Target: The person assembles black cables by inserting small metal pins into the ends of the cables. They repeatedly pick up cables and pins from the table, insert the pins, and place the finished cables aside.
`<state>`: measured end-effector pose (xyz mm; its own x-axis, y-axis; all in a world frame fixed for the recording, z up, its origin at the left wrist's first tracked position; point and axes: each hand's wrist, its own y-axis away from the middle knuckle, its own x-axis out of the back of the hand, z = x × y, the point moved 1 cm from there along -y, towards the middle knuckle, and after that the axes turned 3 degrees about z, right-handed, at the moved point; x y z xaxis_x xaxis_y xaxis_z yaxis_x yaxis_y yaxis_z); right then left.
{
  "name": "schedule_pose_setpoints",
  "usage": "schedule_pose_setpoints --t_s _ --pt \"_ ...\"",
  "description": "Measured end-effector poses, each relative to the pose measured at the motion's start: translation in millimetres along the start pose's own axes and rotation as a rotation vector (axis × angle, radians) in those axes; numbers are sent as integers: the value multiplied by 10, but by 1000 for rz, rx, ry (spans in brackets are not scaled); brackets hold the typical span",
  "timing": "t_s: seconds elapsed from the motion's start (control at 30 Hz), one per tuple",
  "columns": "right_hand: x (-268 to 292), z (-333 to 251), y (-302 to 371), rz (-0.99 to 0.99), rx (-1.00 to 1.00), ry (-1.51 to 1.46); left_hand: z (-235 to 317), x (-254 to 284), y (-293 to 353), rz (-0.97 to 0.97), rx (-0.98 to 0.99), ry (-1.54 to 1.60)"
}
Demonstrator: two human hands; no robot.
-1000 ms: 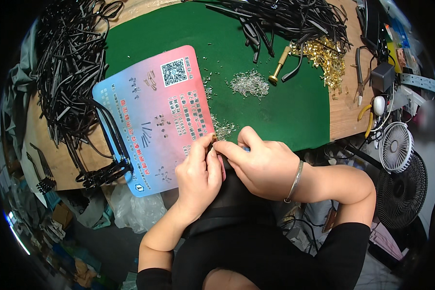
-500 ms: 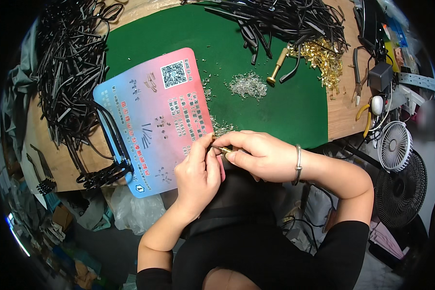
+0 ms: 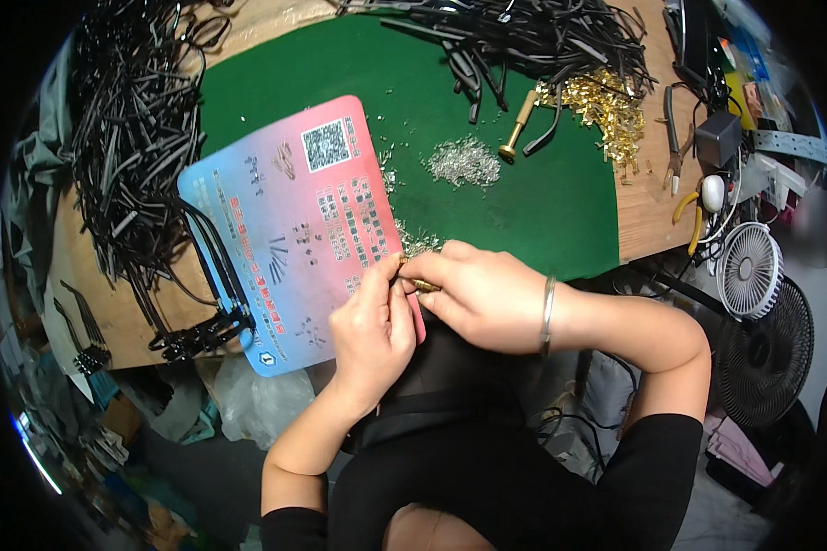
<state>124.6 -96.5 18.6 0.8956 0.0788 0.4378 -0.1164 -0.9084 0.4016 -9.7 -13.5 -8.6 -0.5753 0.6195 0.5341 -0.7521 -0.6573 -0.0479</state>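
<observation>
Above the near edge of the green mat, my two hands meet at the fingertips. My left hand point(image 3: 372, 321) is closed, thumb and forefinger pinching a small gold-coloured metal piece point(image 3: 403, 261). My right hand point(image 3: 487, 298), with a silver bangle at the wrist, is closed around a slim brass-coloured tool point(image 3: 424, 286), mostly hidden by the fingers. Its tip lies close to the left fingertips; whether it touches the piece I cannot tell. Just beyond the fingers is a small heap of silvery metal bits point(image 3: 419, 241). A pink and blue printed mat point(image 3: 340, 225) lies left of them.
Black slender strips, like eyeglass arms, pile up at left point(image 3: 133, 119) and far right point(image 3: 560, 41). On the green mat point(image 3: 524, 216) lie silvery screws point(image 3: 465, 162), a brass screwdriver-like tool point(image 3: 521, 124) and gold-coloured parts point(image 3: 606, 106). Pliers point(image 3: 674, 151) and a fan point(image 3: 749, 271) are at right.
My right hand has shifted slightly left and its fingers cover more of the brass-coloured tool. The left hand stays nearly in place. The whole view has moved a little.
</observation>
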Motion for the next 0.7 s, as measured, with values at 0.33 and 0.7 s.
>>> schedule_pose_setpoints --t_s 0.33,0.7 --pt "23 -68 326 260 168 319 92 130 -111 -40 75 -56" --pt "84 390 210 462 177 202 347 -45 -1317 -21 -140 83"
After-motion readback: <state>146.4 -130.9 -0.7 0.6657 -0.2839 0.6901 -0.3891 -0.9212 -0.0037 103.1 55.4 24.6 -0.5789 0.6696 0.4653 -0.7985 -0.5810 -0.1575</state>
